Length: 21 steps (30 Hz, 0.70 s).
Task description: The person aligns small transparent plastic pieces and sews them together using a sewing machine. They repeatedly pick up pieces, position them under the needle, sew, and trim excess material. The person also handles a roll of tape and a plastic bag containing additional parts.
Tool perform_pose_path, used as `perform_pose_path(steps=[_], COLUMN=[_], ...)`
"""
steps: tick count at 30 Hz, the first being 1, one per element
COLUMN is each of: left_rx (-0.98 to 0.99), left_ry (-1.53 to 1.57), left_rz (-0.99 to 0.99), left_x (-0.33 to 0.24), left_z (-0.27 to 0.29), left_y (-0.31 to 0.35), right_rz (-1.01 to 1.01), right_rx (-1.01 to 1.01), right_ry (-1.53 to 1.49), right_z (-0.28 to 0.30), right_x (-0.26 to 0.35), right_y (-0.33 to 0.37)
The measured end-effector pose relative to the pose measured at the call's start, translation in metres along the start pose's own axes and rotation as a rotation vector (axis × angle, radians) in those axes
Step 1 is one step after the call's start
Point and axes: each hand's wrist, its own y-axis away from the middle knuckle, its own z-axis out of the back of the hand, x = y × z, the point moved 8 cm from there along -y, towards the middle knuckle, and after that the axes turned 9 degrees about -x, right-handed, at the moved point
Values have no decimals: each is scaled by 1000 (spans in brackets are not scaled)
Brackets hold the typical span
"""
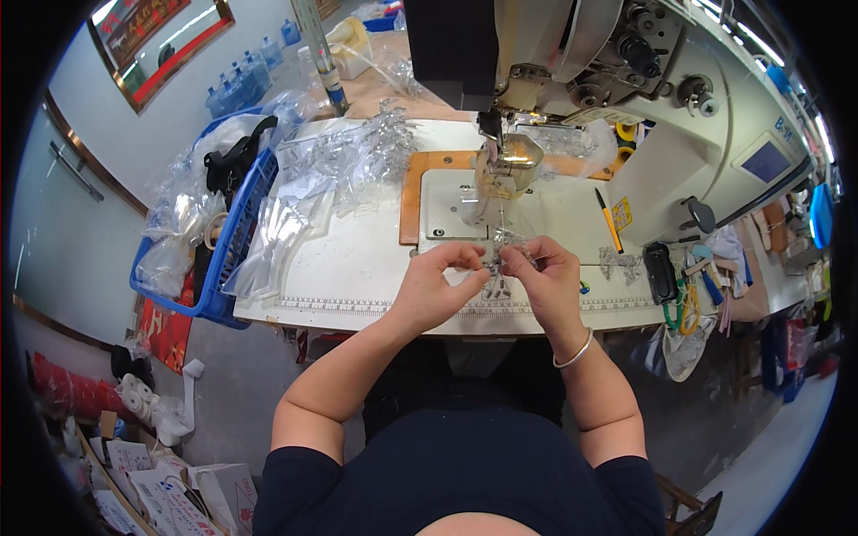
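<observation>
In front of the sewing machine's needle area (502,201), my two hands are close together over the white table edge. My right hand (547,279), with a pale bangle (574,350) at its wrist, pinches a small clear and silvery piece; its exact kind is too small to tell. Curled thumb to fingers, my left hand (438,284) is just left of it, and what its fingertips hold cannot be made out. Several small shiny metal-and-plastic pieces (497,288) lie between and beneath the hands.
Clear plastic strips and shiny pieces (384,143) are heaped at the back left. A blue basket (234,228) with plastic bags stands left. An orange pen (609,221), a black tool (660,272) and small scissors (686,308) lie right. A printed ruler (357,305) runs along the front edge.
</observation>
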Motion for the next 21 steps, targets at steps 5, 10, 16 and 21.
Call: perform_pose_path(steps=[5, 10, 16, 21], left_rx=[6, 107, 114, 49], left_ry=[3, 180, 231, 261], left_rz=[71, 285, 339, 278], left_x=[9, 38, 43, 45], left_z=[-3, -8, -10, -9], left_y=[-6, -5, -6, -4], right_rz=[5, -174, -207, -208], right_rx=[13, 79, 93, 143], right_ry=[37, -86, -132, -136], right_z=[-2, -4, -4, -5], right_x=[-8, -24, -28, -31], right_y=[-1, -4, -8, -10])
